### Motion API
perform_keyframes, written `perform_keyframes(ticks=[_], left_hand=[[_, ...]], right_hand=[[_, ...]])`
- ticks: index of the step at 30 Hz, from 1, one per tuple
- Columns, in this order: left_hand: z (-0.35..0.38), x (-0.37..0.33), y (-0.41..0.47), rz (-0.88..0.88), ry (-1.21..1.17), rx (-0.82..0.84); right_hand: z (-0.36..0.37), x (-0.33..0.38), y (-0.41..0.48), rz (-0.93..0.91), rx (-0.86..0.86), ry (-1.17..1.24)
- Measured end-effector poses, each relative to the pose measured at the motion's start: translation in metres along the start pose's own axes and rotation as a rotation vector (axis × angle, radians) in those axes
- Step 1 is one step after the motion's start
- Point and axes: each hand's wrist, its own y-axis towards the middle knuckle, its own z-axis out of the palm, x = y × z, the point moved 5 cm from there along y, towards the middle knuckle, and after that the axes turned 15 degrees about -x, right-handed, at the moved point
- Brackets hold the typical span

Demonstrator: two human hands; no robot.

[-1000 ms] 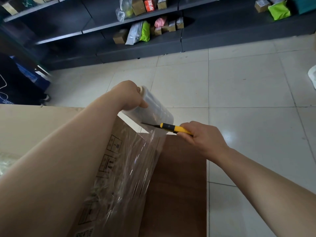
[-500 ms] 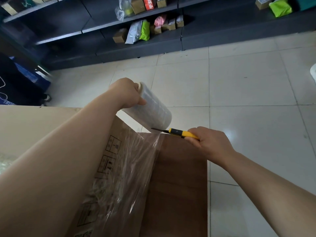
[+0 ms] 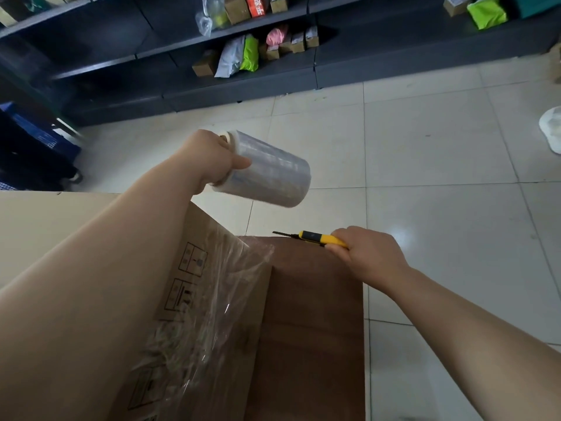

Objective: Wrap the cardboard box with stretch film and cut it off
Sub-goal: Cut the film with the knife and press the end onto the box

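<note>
A large cardboard box (image 3: 182, 268) fills the lower left, its side covered with wrinkled clear stretch film (image 3: 218, 305). My left hand (image 3: 212, 159) grips the end of the stretch film roll (image 3: 270, 174), held in the air above the box corner and apart from the film on the box. My right hand (image 3: 367, 253) holds a yellow utility knife (image 3: 315, 237) with its blade out, pointing left just past the box's far corner. The film's loose cut edge hangs crumpled at that corner.
A brown wooden board (image 3: 312, 329) stands against the box's right side. Pale floor tiles (image 3: 440, 208) spread ahead and to the right. Dark shelves (image 3: 243, 83) with parcels line the back. A blue cart (image 3: 33, 144) sits at far left, something white (image 3: 551, 129) at far right.
The knife has passed through the film, so the roll is now separate from the box. My left hand lifted the roll up and away; my right hand dropped slightly with the knife.
</note>
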Motion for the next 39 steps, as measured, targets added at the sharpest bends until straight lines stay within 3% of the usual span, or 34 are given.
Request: perform_keyframes(ticks=[12, 21, 28, 33, 39], left_hand=[[-0.014, -0.002, -0.008, -0.055, -0.086, -0.021], [-0.018, -0.005, -0.013, -0.051, -0.026, 0.019], [-0.017, -0.019, -0.023, 0.039, 0.033, 0.044], [-0.019, -0.031, -0.051, 0.218, 0.142, 0.073], [-0.014, -0.033, -0.097, 0.356, 0.248, 0.171]], right_hand=[[-0.022, -0.012, 0.007, 0.288, -0.027, 0.031], [0.0, -0.003, 0.002, 0.404, 0.19, 0.372], [-0.01, -0.016, -0.006, 0.577, 0.276, 0.578], [-0.039, -0.022, -0.009, 0.717, 0.222, 0.771], [-0.067, -0.024, -0.016, 0.767, 0.201, 0.756]])
